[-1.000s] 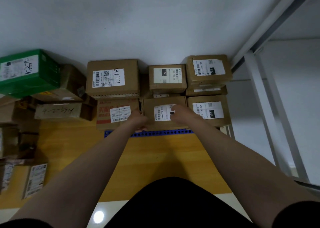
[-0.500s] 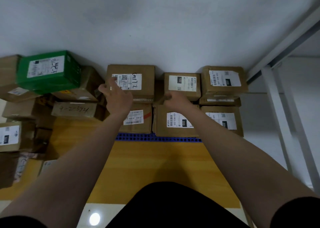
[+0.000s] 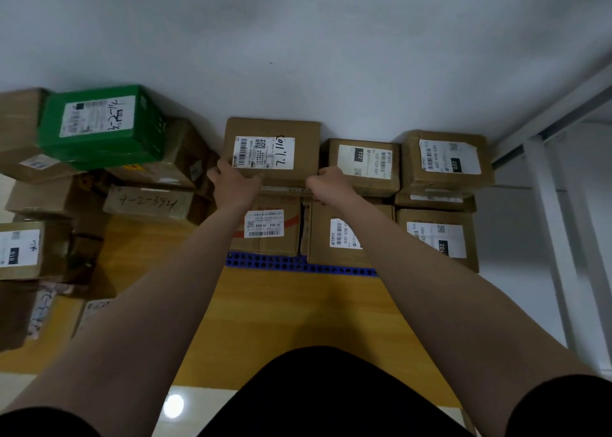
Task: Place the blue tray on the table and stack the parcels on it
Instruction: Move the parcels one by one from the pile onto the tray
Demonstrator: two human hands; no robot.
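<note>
White smooth wall [image 3: 298, 39] closes the far side, and in front of it lies a yellow wooden table [image 3: 291, 310] with a glossy top. On the table, close to the wall, sits the blue tray [image 3: 265, 261]; only its near rim shows, a plastic strip with rows of small holes. Brown cardboard parcels with white paper labels stand on it in layers. Low down are a parcel with red stripe [image 3: 265, 234], a middle parcel [image 3: 324, 241] and, at right, a parcel marked 102 [image 3: 437, 237]. Above them sit a big cardboard parcel [image 3: 275, 128] at left, a smaller parcel marked 122 [image 3: 364, 166] touching it, and a wrinkled parcel marked 032 [image 3: 443, 161] at right. The left hand [image 3: 233, 183] holds the near left corner of the big cardboard parcel, fingers curled round its side; the right hand [image 3: 328, 183] holds the near right corner, fingers bent over the edge. Left of the tray, a shiny green box [image 3: 102, 125] lies tilted on a loose heap of brown cartons [image 3: 149, 201]. A white metal frame [image 3: 556, 204] stands at right
</note>
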